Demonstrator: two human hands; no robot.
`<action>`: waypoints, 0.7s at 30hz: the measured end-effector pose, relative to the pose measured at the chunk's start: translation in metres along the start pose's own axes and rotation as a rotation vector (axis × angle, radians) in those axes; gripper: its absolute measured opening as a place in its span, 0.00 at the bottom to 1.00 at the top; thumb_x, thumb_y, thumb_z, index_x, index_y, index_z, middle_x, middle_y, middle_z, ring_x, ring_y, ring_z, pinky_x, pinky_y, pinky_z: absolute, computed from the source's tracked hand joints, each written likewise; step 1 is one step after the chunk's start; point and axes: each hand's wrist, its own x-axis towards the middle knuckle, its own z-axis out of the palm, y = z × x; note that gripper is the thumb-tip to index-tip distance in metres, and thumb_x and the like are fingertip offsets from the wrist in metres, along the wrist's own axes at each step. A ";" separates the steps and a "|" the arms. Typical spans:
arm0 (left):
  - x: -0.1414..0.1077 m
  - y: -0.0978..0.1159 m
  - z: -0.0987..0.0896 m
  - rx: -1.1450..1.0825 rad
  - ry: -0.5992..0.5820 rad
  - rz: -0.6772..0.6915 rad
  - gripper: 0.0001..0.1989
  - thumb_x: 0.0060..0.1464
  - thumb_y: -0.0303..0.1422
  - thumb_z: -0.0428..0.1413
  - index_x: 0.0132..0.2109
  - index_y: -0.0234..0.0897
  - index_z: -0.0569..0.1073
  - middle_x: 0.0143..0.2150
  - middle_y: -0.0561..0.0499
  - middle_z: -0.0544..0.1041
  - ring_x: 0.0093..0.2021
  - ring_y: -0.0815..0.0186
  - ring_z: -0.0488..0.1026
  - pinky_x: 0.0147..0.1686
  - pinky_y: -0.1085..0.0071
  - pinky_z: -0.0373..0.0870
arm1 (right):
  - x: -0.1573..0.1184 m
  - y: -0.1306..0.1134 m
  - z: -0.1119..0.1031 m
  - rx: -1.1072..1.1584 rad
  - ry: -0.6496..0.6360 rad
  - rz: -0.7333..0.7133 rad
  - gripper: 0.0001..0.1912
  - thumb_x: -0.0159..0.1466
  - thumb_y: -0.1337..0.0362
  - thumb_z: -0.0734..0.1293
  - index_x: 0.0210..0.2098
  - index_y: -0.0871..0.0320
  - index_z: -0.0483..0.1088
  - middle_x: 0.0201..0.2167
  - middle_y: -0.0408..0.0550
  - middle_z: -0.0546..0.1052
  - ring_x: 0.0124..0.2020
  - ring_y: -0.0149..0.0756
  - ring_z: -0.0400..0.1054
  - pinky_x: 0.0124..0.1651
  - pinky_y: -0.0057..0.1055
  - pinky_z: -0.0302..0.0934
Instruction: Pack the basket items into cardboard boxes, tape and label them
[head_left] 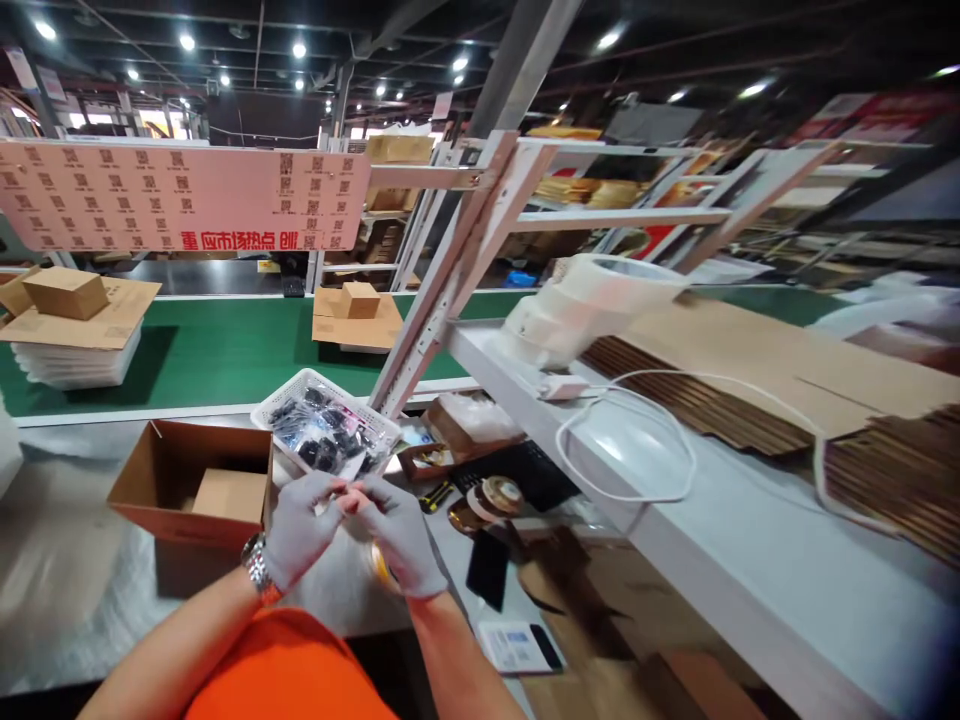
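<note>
My left hand [304,530] and my right hand [401,540], both in pale gloves with bare fingertips, meet in front of me. Thumbs and fingers are pinched together at one spot; a small whitish bit shows there, too blurred to name. Just beyond them a white basket [306,382] holds several clear bags with dark items. To the left stands an open cardboard box [142,495] with a smaller closed carton [229,492] inside. Partly behind my right hand lies a yellowish roll [384,566], perhaps tape.
Right of my hands lie a utility knife [435,497], a jar [486,503], a black phone [487,570] and a white label-like card [514,645]. A green conveyor [225,345] carries cartons behind. A raised white shelf [720,560] with a cable and flat cardboard juts in at right.
</note>
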 end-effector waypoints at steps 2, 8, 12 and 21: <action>0.004 -0.004 0.002 -0.023 0.039 -0.039 0.04 0.60 0.33 0.69 0.40 0.44 0.91 0.38 0.45 0.88 0.39 0.56 0.80 0.45 0.67 0.74 | 0.001 0.000 0.002 -0.017 -0.057 0.004 0.15 0.65 0.52 0.76 0.29 0.55 0.83 0.27 0.44 0.80 0.33 0.37 0.69 0.38 0.32 0.62; 0.014 -0.020 0.003 -0.112 0.078 -0.174 0.07 0.55 0.34 0.68 0.30 0.40 0.88 0.30 0.48 0.85 0.31 0.61 0.76 0.36 0.70 0.69 | 0.012 0.034 0.003 -0.005 0.056 0.084 0.16 0.63 0.51 0.73 0.27 0.55 0.77 0.26 0.44 0.78 0.31 0.37 0.69 0.36 0.32 0.63; 0.024 -0.030 0.012 -0.100 0.126 -0.222 0.08 0.55 0.37 0.68 0.32 0.38 0.88 0.30 0.48 0.84 0.31 0.61 0.75 0.35 0.70 0.68 | 0.008 0.060 0.012 -0.179 0.337 -0.169 0.15 0.64 0.55 0.74 0.48 0.53 0.81 0.46 0.53 0.84 0.45 0.46 0.78 0.52 0.44 0.74; 0.031 -0.048 0.035 -0.213 0.118 -0.279 0.16 0.52 0.45 0.71 0.30 0.36 0.85 0.29 0.48 0.82 0.32 0.63 0.74 0.33 0.71 0.69 | 0.005 0.098 0.006 -0.544 0.376 -0.564 0.09 0.72 0.62 0.70 0.48 0.50 0.83 0.47 0.57 0.86 0.48 0.47 0.83 0.53 0.48 0.79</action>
